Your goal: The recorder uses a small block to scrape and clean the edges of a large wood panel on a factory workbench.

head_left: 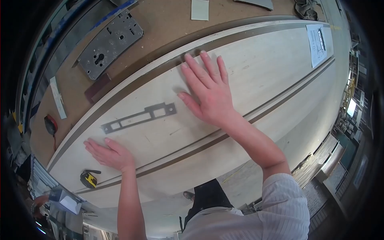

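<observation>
At the far left, a red and black tool with a cord (51, 125) lies on the brown workbench (168, 24), with a narrow pale strip (58, 98) just above it. Lower down, a yellow and black tape measure (89, 178) rests on the near edge of the long pale wooden panel (272, 72), which runs diagonally across the bench and carries dark grooves along both of its long sides. The left hand (109, 152) lies flat on the panel near that edge, palm down, fingers pressed together and pointing left, holding nothing. Up on the bench, a grey metal lock case (110, 43) sits tilted, with a dark reddish block (97, 87) just below it at the panel's far edge. Near the middle of the panel lies a long grey metal strike plate (138, 117) with rectangular cut-outs, between the two hands and touching neither. The right hand (208, 93) rests flat on the panel just right of the plate, fingers spread and reaching toward the far groove, empty as well. A pale card (200, 9) sits on the bench above it. Far right, a white printed sheet (317, 44) lies on the panel.
</observation>
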`<state>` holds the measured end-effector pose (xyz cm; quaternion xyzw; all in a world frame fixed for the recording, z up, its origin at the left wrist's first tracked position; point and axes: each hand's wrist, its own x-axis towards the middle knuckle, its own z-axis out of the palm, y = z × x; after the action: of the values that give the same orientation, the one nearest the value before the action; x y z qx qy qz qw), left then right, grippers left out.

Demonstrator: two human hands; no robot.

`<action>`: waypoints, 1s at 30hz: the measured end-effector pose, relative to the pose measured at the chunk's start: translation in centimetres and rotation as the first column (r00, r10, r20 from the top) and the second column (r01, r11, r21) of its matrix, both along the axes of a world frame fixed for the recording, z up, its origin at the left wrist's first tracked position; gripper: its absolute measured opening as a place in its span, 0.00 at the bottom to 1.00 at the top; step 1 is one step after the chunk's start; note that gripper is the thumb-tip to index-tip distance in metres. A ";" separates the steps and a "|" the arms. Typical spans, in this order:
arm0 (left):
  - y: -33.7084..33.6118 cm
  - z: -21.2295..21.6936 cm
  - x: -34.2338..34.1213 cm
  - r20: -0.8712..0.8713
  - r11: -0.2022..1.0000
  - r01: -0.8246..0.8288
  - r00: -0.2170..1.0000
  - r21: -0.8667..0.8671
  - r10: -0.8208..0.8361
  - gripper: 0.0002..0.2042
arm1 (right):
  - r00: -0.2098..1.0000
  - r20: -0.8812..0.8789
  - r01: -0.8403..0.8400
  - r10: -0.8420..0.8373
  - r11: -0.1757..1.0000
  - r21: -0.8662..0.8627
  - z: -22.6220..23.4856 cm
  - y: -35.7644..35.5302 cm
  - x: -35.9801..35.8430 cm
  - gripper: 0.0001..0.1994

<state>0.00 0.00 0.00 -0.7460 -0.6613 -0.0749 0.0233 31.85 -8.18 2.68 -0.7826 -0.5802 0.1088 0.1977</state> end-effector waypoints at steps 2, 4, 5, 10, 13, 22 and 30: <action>-0.4 0.4 0.2 0.005 1.000 0.006 1.000 -0.016 -0.006 0.28 | 0.998 0.011 -0.064 0.064 0.998 0.006 0.0 0.2 0.2 0.29; 0.1 -0.1 -0.3 -0.001 1.000 0.023 1.000 0.000 -0.023 0.28 | 0.997 0.028 -0.074 0.073 0.997 0.012 -0.4 1.0 0.7 0.29; 0.4 -0.3 -0.4 -0.004 0.999 0.040 0.999 0.010 -0.040 0.28 | 0.995 0.047 -0.085 0.084 0.996 0.012 -0.7 1.2 1.0 0.29; 0.6 -0.6 -0.5 0.003 0.999 0.048 0.999 0.011 -0.048 0.27 | 0.994 0.079 -0.075 0.076 0.997 -0.013 -1.4 0.8 1.8 0.29; 0.4 -0.7 -0.3 0.006 0.999 0.051 0.999 -0.002 -0.051 0.27 | 0.995 0.090 -0.042 0.043 0.999 -0.018 -1.2 0.3 2.4 0.29; 0.3 -0.8 -0.5 -0.001 0.999 0.049 0.999 -0.009 -0.049 0.27 | 0.994 0.100 0.037 -0.033 0.999 -0.039 -1.2 0.4 2.4 0.32; 0.4 -0.7 -0.4 0.017 0.997 0.072 0.997 0.005 -0.072 0.27 | 0.995 0.099 0.036 -0.034 0.999 -0.011 -1.5 0.4 2.2 0.33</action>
<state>-0.38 0.40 -0.73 -0.7685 -0.6342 -0.0835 0.0166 34.04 -7.74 1.21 -0.7983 -0.5748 0.0703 0.1656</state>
